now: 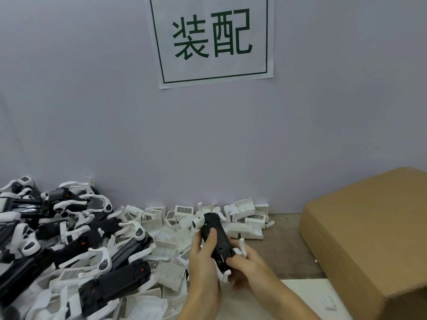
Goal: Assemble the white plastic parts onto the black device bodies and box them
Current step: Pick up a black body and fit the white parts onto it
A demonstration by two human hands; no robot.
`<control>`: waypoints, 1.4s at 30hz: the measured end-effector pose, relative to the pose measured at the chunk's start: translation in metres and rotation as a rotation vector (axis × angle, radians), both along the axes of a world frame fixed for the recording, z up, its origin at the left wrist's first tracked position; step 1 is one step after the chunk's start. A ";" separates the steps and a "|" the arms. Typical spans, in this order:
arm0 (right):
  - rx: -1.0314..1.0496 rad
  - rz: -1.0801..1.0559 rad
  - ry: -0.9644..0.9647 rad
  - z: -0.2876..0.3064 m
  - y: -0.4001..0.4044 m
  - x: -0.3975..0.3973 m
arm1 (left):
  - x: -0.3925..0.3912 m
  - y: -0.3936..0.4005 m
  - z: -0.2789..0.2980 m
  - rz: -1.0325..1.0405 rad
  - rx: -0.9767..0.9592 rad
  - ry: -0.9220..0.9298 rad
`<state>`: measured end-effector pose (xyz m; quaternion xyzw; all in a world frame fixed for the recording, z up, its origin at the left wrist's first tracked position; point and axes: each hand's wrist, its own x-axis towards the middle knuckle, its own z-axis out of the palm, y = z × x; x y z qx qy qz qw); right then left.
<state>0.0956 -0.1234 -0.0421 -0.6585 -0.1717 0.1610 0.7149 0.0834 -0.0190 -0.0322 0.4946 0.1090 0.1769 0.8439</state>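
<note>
Black plastic forms the device body (215, 239) now in assembly, held above the table (284, 248) near the frame's lower centre, its long axis running away from the person. The left hand (203, 257) grips the body from the left, fingers curled round it and the thumb lying across the upper face. The right hand (245, 262) grips the near end from the right, fingers curled about the body and a white plastic part (241, 247) that projects just beside them. Another white piece already sits at the far end. The step in hand appears to be seating a white part onto the body; whether it is fully engaged cannot be told. Loose white parts (245, 218) lie heaped against the wall, and a pile of devices (69, 232) bearing white fittings occupies the left. The cardboard box (369, 232) stands well apart at the right, its flaps apparently down. The next move likely calls for pressing the part home, then opening the box to place the unit.
</note>
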 end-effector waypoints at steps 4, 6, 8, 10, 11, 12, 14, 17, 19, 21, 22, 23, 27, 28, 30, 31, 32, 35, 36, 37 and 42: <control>0.023 -0.189 -0.154 0.003 -0.006 0.000 | -0.002 0.002 -0.003 0.071 0.099 -0.024; 0.024 -0.314 -0.224 0.004 -0.009 0.002 | -0.003 0.000 -0.003 0.074 0.174 -0.031; -0.020 -0.370 -0.255 0.005 -0.007 0.004 | -0.002 -0.002 -0.002 0.061 0.176 -0.026; -0.098 -0.401 -0.291 0.006 -0.004 0.003 | -0.003 -0.005 0.000 0.000 0.126 -0.003; -0.130 -0.414 -0.308 0.007 -0.002 0.003 | -0.003 -0.007 0.001 -0.034 0.118 0.015; -0.165 -0.431 -0.333 0.007 -0.001 0.004 | -0.005 -0.009 0.003 -0.065 0.121 0.029; -0.222 -0.473 -0.343 0.005 -0.001 0.007 | -0.007 -0.012 0.005 -0.106 0.121 0.026; -0.204 -0.515 -0.301 0.003 -0.006 0.011 | -0.007 -0.011 0.006 -0.070 0.216 0.010; -0.069 -0.502 -0.231 0.003 -0.009 0.012 | -0.005 -0.010 0.004 -0.026 0.284 0.014; 0.044 -0.469 -0.169 0.005 -0.010 0.012 | -0.005 -0.010 0.004 -0.016 0.325 0.050; 0.078 -0.449 -0.159 0.006 -0.009 0.011 | -0.004 -0.011 0.004 -0.025 0.327 0.072; 0.109 -0.418 -0.155 0.007 -0.007 0.010 | -0.004 -0.011 0.005 -0.044 0.308 0.087; 0.095 -0.325 -0.241 0.011 0.001 0.006 | -0.006 -0.010 0.009 -0.100 0.249 0.140; 0.044 -0.334 -0.294 0.010 0.002 0.006 | -0.006 -0.010 0.009 -0.093 0.217 0.145; -0.049 -0.374 -0.402 0.009 0.005 0.006 | -0.007 -0.007 0.012 -0.065 0.169 0.152; -0.072 -0.417 -0.440 0.009 0.006 0.005 | -0.007 -0.005 0.015 -0.038 0.156 0.148; -0.087 -0.469 -0.470 0.008 0.005 0.005 | -0.006 -0.001 0.017 0.011 0.138 0.137; -0.221 -0.488 -0.539 0.002 -0.001 0.006 | -0.001 0.015 0.025 0.226 0.052 0.092; -0.319 -0.418 -0.565 -0.001 -0.002 0.006 | 0.000 0.022 0.028 0.289 0.032 0.078; -0.443 -0.325 -0.603 -0.004 0.000 0.005 | 0.001 0.027 0.030 0.342 0.019 0.064; -0.873 0.013 -0.678 -0.017 0.023 -0.004 | -0.001 0.037 0.036 0.417 0.000 0.020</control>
